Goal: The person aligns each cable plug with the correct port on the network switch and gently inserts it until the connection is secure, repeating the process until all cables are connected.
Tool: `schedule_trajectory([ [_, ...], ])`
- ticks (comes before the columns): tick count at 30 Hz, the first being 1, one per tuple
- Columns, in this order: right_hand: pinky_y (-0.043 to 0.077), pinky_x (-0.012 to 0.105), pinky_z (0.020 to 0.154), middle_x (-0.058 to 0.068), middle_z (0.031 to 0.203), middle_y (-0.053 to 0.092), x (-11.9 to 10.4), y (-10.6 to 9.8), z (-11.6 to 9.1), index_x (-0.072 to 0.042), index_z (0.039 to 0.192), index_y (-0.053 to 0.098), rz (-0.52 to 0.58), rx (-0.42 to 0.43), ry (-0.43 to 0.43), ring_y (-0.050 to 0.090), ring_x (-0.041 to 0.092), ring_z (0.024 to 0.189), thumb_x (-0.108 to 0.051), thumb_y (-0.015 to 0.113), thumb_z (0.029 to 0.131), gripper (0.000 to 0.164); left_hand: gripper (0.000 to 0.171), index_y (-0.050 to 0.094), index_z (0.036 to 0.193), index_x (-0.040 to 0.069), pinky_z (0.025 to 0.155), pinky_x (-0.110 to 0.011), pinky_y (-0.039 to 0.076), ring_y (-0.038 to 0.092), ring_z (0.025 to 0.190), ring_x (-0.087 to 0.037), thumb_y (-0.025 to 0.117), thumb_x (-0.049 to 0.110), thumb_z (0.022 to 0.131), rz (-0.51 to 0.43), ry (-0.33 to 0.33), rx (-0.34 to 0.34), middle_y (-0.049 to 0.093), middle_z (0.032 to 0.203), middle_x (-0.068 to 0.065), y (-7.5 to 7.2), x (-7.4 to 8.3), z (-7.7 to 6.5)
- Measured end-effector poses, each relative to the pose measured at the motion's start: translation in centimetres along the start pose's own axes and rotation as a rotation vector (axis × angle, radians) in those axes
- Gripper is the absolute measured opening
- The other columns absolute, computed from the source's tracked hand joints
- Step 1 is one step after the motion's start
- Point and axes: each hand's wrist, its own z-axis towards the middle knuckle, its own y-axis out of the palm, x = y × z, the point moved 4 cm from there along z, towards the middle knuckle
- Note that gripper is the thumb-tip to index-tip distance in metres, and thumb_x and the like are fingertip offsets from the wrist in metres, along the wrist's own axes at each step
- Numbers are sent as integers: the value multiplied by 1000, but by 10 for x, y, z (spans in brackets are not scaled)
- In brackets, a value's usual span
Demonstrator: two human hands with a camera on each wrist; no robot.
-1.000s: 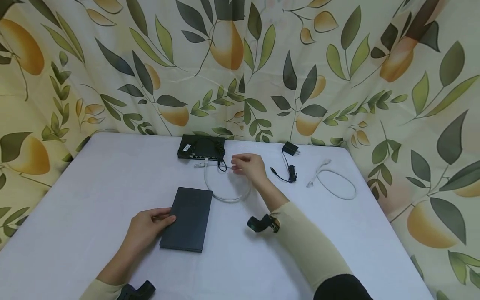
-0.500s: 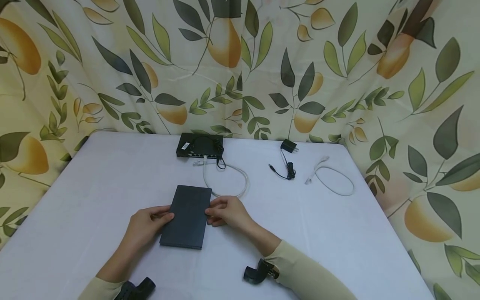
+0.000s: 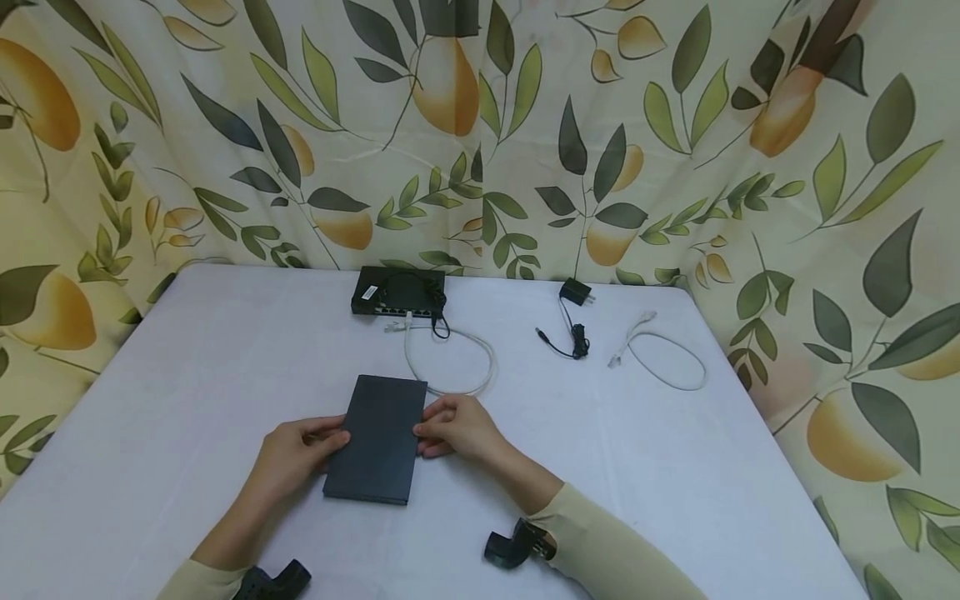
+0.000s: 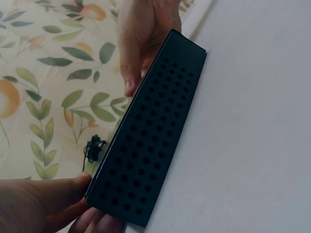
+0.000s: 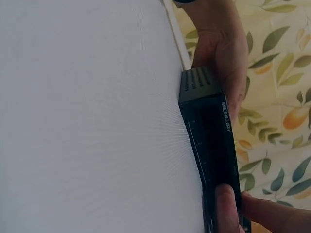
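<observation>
A dark flat network switch (image 3: 375, 442) is held between my two hands over the front middle of the table. On its left edge, my left hand (image 3: 288, 454) grips it with the thumb on top and fingers beneath. My right hand (image 3: 465, 429) pinches its right edge. Rows of vent holes run along one end of the switch (image 4: 146, 131) in the left wrist view. In the right wrist view, the lettered front of the switch (image 5: 209, 141) reads MERCURY, with a thumb or finger (image 5: 226, 206) over its near part.
Behind, a second black switch (image 3: 393, 292) bears a coiled black cord, with a white network cable (image 3: 491, 358) plugged in and looping forward. To its right lie a black power adapter (image 3: 575, 291) and another white network cable (image 3: 693, 358). A patterned curtain (image 3: 480, 208) hangs beyond the table.
My right hand has come forward from beside the white cable loop and taken hold of the switch's right edge. The switch has since shifted slightly right; my left hand keeps its grip.
</observation>
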Motion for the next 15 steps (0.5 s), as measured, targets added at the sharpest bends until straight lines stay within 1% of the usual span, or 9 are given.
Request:
schedule_trajectory([
  [4, 60, 31, 64, 16, 86, 74, 4, -6, -12, 8, 107, 59, 1, -10, 21, 71, 15, 65, 0, 70, 88, 24, 43, 68, 124, 6, 60, -25, 51, 66, 62, -11, 73, 30, 89, -21, 7, -12, 76, 99, -8, 8, 4, -3],
  [9, 61, 32, 65, 14, 85, 74, 10, -18, -29, 8, 106, 57, 8, -16, 32, 71, 16, 67, 0, 70, 88, 24, 38, 70, 120, 6, 59, -23, 55, 69, 73, -11, 75, 24, 87, -96, 27, -25, 75, 100, -7, 22, 11, -4],
  [11, 61, 32, 65, 14, 85, 74, 12, -23, -36, 8, 106, 57, 6, -13, 32, 72, 16, 67, -1, 70, 88, 24, 36, 71, 118, 6, 58, -23, 56, 69, 75, -11, 76, 22, 87, -113, 36, -29, 75, 98, -6, 28, 14, -5],
  [15, 61, 32, 65, 15, 85, 74, 15, -32, -48, 8, 105, 56, 7, -4, 33, 72, 17, 68, -2, 71, 88, 25, 34, 73, 116, 7, 57, -23, 55, 68, 70, -10, 77, 20, 85, -129, 46, -36, 75, 95, -4, 39, 22, -6],
])
